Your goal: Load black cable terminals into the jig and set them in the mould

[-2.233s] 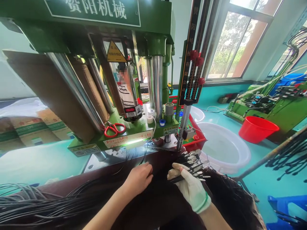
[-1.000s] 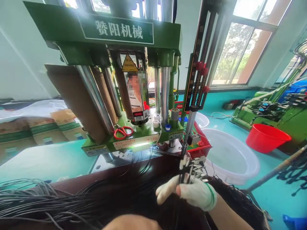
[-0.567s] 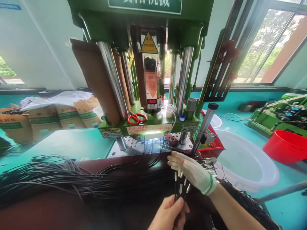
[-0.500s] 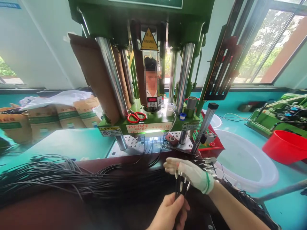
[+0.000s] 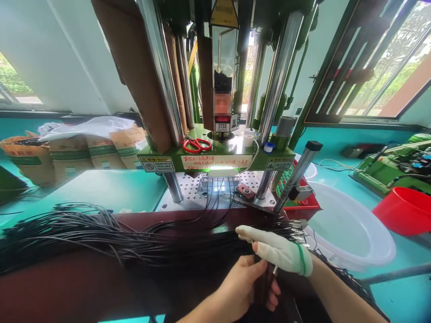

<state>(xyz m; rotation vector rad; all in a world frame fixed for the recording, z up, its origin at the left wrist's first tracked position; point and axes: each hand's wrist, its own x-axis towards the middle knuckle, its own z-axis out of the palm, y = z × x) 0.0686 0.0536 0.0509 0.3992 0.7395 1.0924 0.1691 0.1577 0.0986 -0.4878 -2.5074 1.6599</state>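
Observation:
My bare left hand [image 5: 247,280] is closed around a small bunch of black cables [image 5: 261,282] with metal ends. One metal cable end [image 5: 275,271] shows beside my right hand [image 5: 279,251], which wears a white glove with a green cuff. The right hand's fingers stretch out to the left over the cable tips, and its thumb is close against them. The other tips are mostly hidden by both hands. Behind my hands, a long bundle of black cables [image 5: 144,242] lies across the dark red table [image 5: 84,287].
A green press [image 5: 215,152] with chrome columns stands ahead, with red-handled scissors [image 5: 197,144] on its ledge. Several cables run into its lit lower opening. More metal cable ends [image 5: 296,229] lie right of my hands. A white tub [image 5: 343,220] and red bucket [image 5: 402,211] stand at right.
The view has tilted downward and nearer the press. My left hand has risen closer to my gloved right hand, and the cable tips that showed between them are now mostly covered.

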